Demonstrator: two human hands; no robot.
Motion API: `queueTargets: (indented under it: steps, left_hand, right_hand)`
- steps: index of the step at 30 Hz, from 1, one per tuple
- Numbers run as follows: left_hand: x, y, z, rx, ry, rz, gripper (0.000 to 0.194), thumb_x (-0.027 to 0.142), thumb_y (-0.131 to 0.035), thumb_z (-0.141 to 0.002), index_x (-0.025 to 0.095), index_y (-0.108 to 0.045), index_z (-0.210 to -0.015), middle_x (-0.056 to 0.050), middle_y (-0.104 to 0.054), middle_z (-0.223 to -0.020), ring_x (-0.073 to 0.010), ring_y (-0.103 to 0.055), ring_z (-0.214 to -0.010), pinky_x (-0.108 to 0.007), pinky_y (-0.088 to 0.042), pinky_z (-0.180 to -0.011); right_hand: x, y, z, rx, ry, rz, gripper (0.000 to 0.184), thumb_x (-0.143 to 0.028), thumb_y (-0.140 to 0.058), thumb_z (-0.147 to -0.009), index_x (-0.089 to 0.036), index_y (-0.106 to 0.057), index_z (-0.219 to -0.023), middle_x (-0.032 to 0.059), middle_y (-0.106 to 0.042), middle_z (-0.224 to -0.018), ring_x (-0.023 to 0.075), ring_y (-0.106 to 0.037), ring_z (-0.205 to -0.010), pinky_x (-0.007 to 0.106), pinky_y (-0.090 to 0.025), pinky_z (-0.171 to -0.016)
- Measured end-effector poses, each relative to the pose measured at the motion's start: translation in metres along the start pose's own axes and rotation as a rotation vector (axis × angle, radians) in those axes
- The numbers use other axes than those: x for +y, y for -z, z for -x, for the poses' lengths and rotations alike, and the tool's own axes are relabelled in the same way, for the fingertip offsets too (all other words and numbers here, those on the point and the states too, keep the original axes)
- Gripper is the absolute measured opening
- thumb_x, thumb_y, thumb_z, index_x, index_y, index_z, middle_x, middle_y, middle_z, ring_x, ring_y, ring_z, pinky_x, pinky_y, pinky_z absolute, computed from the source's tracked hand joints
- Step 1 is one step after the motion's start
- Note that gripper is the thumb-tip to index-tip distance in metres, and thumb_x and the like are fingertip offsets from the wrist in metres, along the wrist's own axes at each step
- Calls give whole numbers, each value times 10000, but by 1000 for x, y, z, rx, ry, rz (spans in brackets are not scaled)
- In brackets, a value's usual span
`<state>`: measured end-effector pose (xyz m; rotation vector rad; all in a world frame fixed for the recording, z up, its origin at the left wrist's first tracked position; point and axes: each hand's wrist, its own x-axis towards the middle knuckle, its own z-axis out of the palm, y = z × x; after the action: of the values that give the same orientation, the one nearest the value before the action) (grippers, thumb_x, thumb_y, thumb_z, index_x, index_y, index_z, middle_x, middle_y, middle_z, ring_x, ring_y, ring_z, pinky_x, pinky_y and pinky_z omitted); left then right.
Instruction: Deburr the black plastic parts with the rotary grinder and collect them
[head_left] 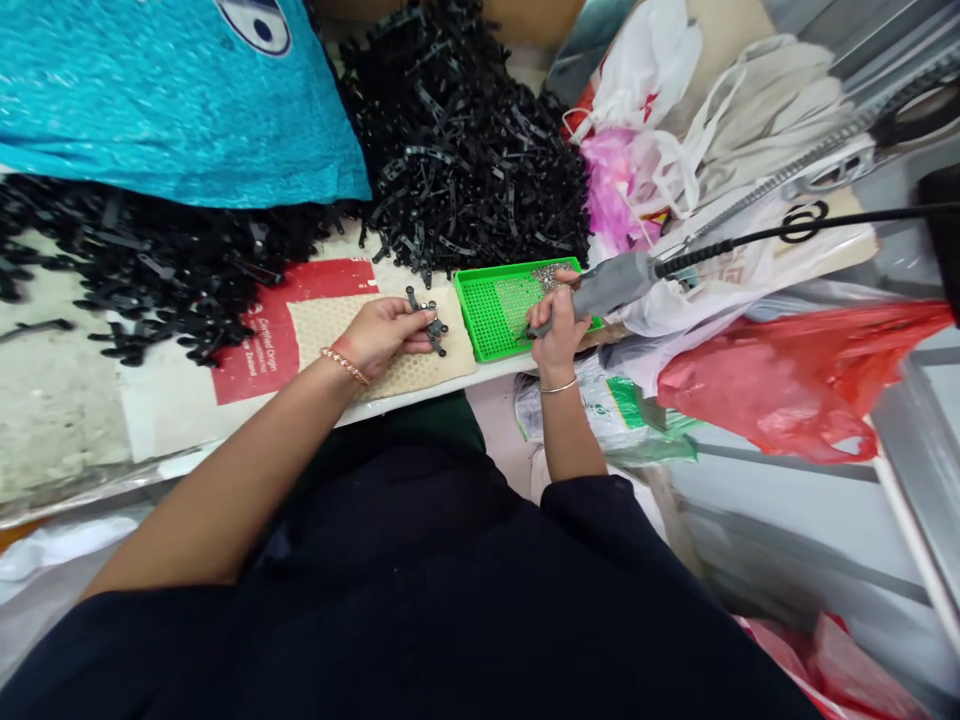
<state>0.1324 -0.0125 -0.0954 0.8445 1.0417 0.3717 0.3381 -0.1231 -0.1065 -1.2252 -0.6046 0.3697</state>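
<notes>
My left hand (386,335) is closed on small black plastic parts (429,322), thumb and fingers pinching them over a tan textured mat (330,325). My right hand (559,335) wraps round a grey electric screwdriver (611,287), whose black cable runs off to the right. That hand is over the right side of a green perforated tray (480,340). Small metal screws (551,272) lie heaped in the tray's far right corner, partly hidden behind the hand. The screwdriver's tip is too small to make out clearly.
A large heap of black plastic parts (465,150) spreads behind the tray, with more under a blue bag (187,110) at left. Red cardboard (255,350) lies beside the mat. Plastic bags, including a red bag (780,375), crowd the right side.
</notes>
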Motion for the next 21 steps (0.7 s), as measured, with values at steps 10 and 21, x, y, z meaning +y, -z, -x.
queueTargets:
  steps: [10, 21]
  left_hand:
    - [1, -3, 4, 30, -6, -3, 253, 13, -734, -932, 116, -608, -738, -61, -754, -705, -111, -724, -552, -166, -620, -583]
    - [-1, 0, 2, 15, -14, 1, 246, 31, -773, -909, 121, -611, -747, -55, -752, -706, -112, -724, -559, -166, -618, -576]
  right_hand:
    - [10, -1, -8, -36, -7, -19, 525, -702, -781, -766, -277, -604, -1018, -145, -378, -519, 79, -394, -410, 242, -337, -452]
    - [5, -6, -7, -52, -14, -71, 457, -616, -806, -795, -265, -602, -1005, -147, -406, -505, 79, -391, -396, 237, -344, -433]
